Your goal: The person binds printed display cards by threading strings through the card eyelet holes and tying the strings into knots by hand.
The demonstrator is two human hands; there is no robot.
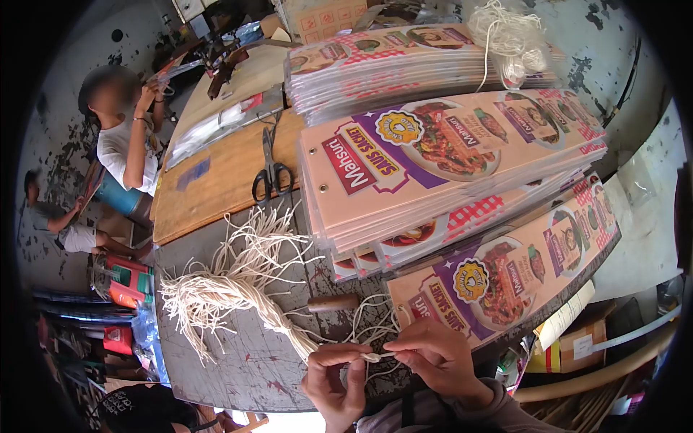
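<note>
Near the table's front edge, my left hand (337, 382) and my right hand (438, 359) pinch a cream string (371, 357) between them, with a small knot or loop in it. More loose string (375, 321) lies just behind the fingers. A large bundle of cream strings (238, 292) spreads to the left, its gathered end reaching my left hand. Behind my hands rests a brown cylindrical piece (333, 303). A printed banner card (505, 270) lies just beyond my right hand, beside a tall stack of similar cards (447, 155).
Black scissors (272, 173) lie on the wooden board (231, 187). A bag of string (509, 43) sits on the rear card stack (390, 61). One person (126, 137) stands at the table's far left; another (61, 216) sits beyond. Boxes (581, 343) are at right.
</note>
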